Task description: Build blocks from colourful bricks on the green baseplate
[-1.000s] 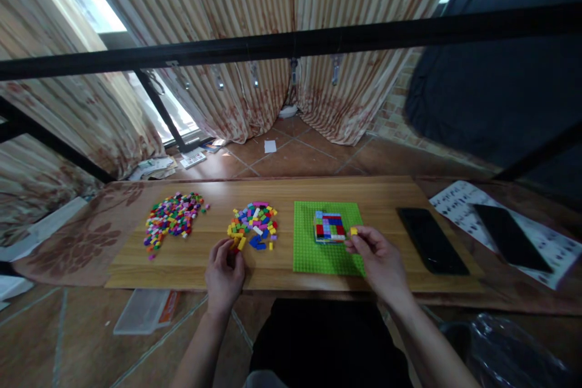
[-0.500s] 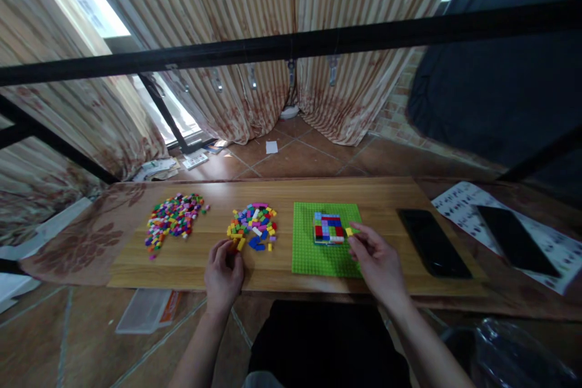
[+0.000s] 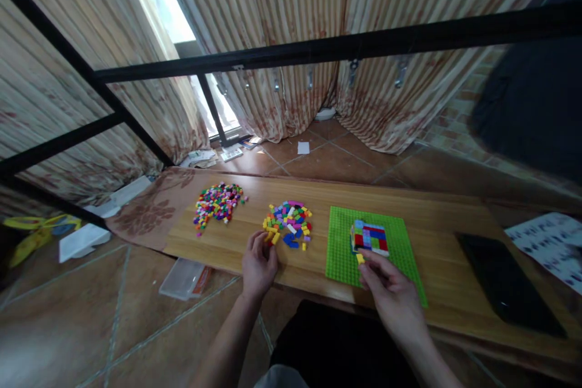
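A low multicoloured block [image 3: 370, 237] stands partly built on the green baseplate [image 3: 404, 248]. The right hand [image 3: 391, 291] pinches a yellow brick [image 3: 360, 258] beside it — the left hand [image 3: 258, 262], seemingly curled, touches the nearer brick pile [image 3: 288, 224]; plenty stays loose.

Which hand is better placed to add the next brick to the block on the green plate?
Right. The right hand pinches a yellow brick beside the brick block on the green baseplate; the left hand is at the nearer brick pile.

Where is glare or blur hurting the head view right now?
Head view: the window blows out white at upper left; edges bend from wide-angle distortion and smear slightly; the green baseplate, yellow brick at the right hand and left hand stay evenly lit.
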Demonstrator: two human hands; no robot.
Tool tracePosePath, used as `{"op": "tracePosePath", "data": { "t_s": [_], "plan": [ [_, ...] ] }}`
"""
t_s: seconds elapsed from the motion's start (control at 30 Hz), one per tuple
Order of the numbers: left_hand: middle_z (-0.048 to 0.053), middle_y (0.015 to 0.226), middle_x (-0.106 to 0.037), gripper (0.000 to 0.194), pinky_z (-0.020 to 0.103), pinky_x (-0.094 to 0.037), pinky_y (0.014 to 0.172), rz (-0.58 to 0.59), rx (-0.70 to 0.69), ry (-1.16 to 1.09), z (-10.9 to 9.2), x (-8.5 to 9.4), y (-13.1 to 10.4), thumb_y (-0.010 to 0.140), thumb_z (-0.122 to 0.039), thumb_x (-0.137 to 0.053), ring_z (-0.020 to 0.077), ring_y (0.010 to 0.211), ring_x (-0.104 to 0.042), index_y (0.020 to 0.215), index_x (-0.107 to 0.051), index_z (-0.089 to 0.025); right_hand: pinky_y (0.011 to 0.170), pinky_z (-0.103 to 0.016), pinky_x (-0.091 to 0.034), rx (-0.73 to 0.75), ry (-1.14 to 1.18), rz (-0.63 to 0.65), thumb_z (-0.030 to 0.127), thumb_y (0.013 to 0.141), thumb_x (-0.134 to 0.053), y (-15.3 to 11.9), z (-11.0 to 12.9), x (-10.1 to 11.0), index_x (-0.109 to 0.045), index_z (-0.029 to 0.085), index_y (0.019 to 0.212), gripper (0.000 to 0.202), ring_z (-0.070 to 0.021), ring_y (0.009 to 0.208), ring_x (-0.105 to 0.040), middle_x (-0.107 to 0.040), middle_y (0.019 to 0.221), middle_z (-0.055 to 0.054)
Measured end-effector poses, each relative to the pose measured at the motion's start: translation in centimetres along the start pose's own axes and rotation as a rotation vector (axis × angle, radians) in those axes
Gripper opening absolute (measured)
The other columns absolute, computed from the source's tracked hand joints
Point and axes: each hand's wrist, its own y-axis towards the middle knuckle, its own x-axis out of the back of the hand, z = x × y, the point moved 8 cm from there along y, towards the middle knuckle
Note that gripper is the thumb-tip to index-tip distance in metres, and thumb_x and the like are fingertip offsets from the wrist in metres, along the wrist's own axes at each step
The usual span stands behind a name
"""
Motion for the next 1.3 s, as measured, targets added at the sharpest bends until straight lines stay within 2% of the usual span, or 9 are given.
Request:
{"op": "tracePosePath", "data": {
  "t_s": [0.3,0.47,0.67,0.97,1.3],
  "plan": [
    [0.010,0.114,-0.056,0.027,0.037,-0.051,0.090,0.006,-0.006,-0.019,0.0,0.1,-0.2,0.081,-0.015,-0.054,0.0204,0.105,-0.059,0.108,-0.057,-0.018,0.076,-0.035,-0.053,0.013,0.041,0.065,0.044,0.075,-0.065,-0.5,0.2,-3.1,-0.065,0.024,0.107,0.037,-0.0190,0.079,-0.064,-0.068,0.091,-0.004],
    [0.010,0.114,-0.056,0.028,0.036,-0.050,0.090,0.010,-0.002,-0.016,0.1,0.1,-0.2,0.081,-0.016,-0.054,0.0207,0.106,-0.058,0.108,-0.057,-0.019,0.081,-0.037,-0.051,0.047,0.007,0.092,0.039,0.072,-0.068,-0.8,-0.1,-4.0,-0.065,0.023,0.108,0.039,-0.0205,0.086,-0.063,-0.068,0.093,-0.005],
    [0.010,0.113,-0.057,0.029,0.037,-0.051,0.089,-0.006,0.007,-0.039,0.1,0.3,-0.1,0.080,-0.015,-0.055,0.0209,0.104,-0.058,0.108,-0.057,-0.019,0.077,-0.033,-0.051,0.045,0.031,0.127,0.037,0.071,-0.069,-1.3,0.1,-5.2,-0.064,0.023,0.107,0.039,-0.0201,0.086,-0.063,-0.068,0.094,-0.005],
    [0.010,0.113,-0.057,0.030,0.035,-0.052,0.084,0.003,-0.002,-0.021,0.0,0.2,-0.1,0.080,-0.016,-0.054,0.0200,0.099,-0.060,0.109,-0.057,-0.019,0.071,-0.032,-0.051,0.048,0.033,0.110,0.039,0.070,-0.070,-1.4,0.1,-5.0,-0.065,0.022,0.105,0.039,-0.0192,0.078,-0.062,-0.065,0.083,-0.003],
    [0.010,0.114,-0.056,0.028,0.035,-0.051,0.086,0.005,0.001,-0.019,0.2,0.1,-0.2,0.081,-0.018,-0.054,0.0198,0.100,-0.060,0.108,-0.057,-0.019,0.077,-0.034,-0.051,0.028,0.065,0.138,0.038,0.073,-0.067,-1.6,0.3,-5.0,-0.062,0.022,0.107,0.037,-0.0196,0.081,-0.063,-0.067,0.085,-0.003]
  ]
}}
